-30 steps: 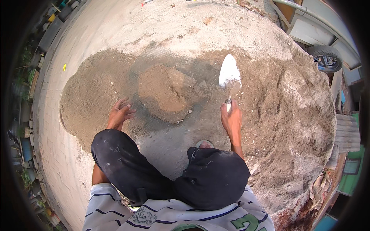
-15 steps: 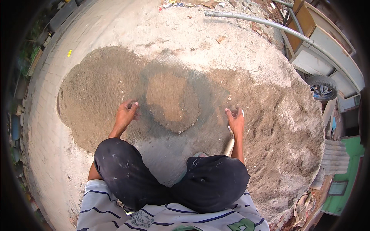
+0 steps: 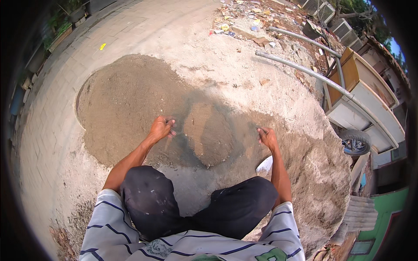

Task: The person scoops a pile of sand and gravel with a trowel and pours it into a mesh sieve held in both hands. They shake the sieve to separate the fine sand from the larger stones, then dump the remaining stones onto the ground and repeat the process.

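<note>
Between my hands a dark, fine mesh sheet (image 3: 235, 138) sags, blurred by motion, with a heap of brown sand (image 3: 208, 132) in its middle. My left hand (image 3: 162, 127) has its fingers closed in a pinch at the sheet's left side. On the opposite side my right hand (image 3: 267, 137) pinches the sheet's right edge, thumb against fingers. Under and left of the sheet spreads a smooth mound of fine sand (image 3: 126, 98). Beside my right forearm a pale, rounded blade-like piece (image 3: 264, 166) shows; the rest of it is hidden.
Lumpy, coarser sand (image 3: 315, 161) piles up on the right. Metal pipes (image 3: 305, 69) reach in from the upper right, near a wooden cabinet (image 3: 355, 82) and a wheel (image 3: 355, 142). Litter (image 3: 244, 26) lies at the far edge. Paving (image 3: 56, 130) runs along the left.
The view has shifted, showing more of the far ground. My arms reach farther forward. The sand heap on the mesh has become narrower, and the blade-like piece shows differently beside my right arm.
</note>
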The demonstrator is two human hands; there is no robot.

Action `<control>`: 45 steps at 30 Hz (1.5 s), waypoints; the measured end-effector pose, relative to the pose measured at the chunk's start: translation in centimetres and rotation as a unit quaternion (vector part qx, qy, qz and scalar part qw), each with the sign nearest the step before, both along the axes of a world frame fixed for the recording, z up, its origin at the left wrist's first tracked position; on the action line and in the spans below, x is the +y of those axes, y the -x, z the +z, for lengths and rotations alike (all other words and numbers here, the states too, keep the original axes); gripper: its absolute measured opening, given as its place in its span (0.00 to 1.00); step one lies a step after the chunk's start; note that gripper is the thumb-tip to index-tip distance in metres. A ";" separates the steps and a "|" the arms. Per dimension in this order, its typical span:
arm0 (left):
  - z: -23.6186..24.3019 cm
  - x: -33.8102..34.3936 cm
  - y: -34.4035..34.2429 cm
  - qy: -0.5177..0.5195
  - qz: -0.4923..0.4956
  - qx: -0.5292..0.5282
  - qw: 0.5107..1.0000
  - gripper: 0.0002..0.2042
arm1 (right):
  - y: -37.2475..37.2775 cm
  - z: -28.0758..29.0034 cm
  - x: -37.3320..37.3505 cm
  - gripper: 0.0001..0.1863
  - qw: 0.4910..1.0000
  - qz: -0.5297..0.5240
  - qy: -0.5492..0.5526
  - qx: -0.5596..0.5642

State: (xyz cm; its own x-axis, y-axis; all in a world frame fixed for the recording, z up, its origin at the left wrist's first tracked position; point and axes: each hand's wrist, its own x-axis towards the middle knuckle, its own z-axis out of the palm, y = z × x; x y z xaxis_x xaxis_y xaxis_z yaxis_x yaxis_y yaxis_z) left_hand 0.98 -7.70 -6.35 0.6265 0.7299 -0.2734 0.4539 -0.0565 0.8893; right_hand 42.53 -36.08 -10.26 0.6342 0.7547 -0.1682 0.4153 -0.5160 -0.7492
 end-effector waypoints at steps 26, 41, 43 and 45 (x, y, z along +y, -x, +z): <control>21.5 15.9 16.2 -0.156 0.153 -0.104 0.970 0.11 | 7.8 23.6 17.0 0.14 0.941 -0.017 -0.333 0.058; 21.6 19.0 19.1 -0.130 0.196 -0.144 0.961 0.11 | 9.9 26.3 23.1 0.13 0.925 -0.004 -0.375 0.068; 20.2 17.9 19.9 -0.102 0.203 -0.132 0.965 0.11 | 12.3 26.2 24.8 0.12 0.919 0.010 -0.381 0.101; 20.6 19.2 21.4 -0.102 0.212 -0.139 0.962 0.10 | 15.3 27.7 26.3 0.11 0.943 0.043 -0.324 0.064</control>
State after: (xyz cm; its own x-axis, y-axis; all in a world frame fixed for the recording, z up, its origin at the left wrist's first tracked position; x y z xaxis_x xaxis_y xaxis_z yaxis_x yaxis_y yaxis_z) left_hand -20.39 11.46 14.23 0.2893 0.9565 0.0382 0.2207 -0.1055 0.9696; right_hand 27.28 -9.77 17.40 0.5724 0.7726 0.2748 0.3191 0.0988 -0.9426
